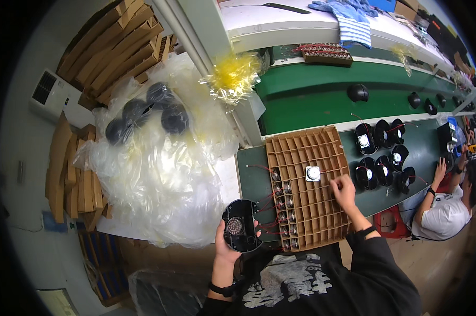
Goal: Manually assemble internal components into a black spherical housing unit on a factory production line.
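My left hand (226, 246) grips a round black plastic speaker housing (241, 238) by its edge, the hollow side up. A round perforated grille shows inside it. Over the right part of a cardboard divider tray (330, 138), my right hand (344, 194) is closed with its fingers curled; whether anything is pinched there I cannot make out. Just left of that hand, a small speaker driver (313, 173) with a square pale frame rests on the dividers, a red wire beside it. More drivers (287, 202) with red wires fill the tray's left columns.
Several black housings (366, 174) stand on the bench to the right. Behind runs a green conveyor belt (301, 100) carrying more black shells (358, 92). Clear plastic bags (159, 195) hold dark round parts at left. A co-worker (439, 216) sits at the far right.
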`<state>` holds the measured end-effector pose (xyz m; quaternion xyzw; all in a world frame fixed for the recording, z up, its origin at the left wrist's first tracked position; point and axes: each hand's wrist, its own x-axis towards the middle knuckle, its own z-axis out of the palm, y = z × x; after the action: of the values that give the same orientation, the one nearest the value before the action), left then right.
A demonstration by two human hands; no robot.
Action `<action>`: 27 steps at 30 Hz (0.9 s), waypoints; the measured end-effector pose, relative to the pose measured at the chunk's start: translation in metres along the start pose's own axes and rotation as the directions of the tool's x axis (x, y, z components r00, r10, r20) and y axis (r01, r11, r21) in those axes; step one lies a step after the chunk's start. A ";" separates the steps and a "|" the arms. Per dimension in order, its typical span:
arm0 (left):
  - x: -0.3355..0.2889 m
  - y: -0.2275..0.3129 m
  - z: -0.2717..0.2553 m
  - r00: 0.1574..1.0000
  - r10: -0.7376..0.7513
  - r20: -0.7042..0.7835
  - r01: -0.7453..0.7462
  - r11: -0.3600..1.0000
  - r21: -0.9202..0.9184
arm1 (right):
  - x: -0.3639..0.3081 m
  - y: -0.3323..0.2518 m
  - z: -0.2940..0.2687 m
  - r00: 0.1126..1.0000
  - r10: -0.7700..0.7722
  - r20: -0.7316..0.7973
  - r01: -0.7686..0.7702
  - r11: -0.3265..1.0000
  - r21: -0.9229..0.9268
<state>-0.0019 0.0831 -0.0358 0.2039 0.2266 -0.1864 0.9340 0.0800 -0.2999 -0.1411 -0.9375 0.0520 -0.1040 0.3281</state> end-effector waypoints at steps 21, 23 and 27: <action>0.004 -0.014 0.044 0.979 -0.103 0.174 0.109 0.994 -0.029 | 0.009 -0.259 -0.111 0.615 -0.776 0.141 0.677 0.611 0.411; 0.008 -0.017 0.039 0.965 -0.105 0.242 0.107 0.994 0.002 | -0.002 -0.276 -0.109 0.554 -0.814 0.174 0.726 0.575 0.379; 0.006 -0.024 0.040 0.926 -0.136 0.351 0.172 0.982 -0.073 | -0.011 -0.280 -0.088 0.555 -0.784 0.277 0.728 0.619 0.294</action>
<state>0.0065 0.0428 -0.0128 0.1014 0.0842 -0.2799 0.9509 0.0576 -0.1327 0.0997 -0.8425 -0.4288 -0.0552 0.3215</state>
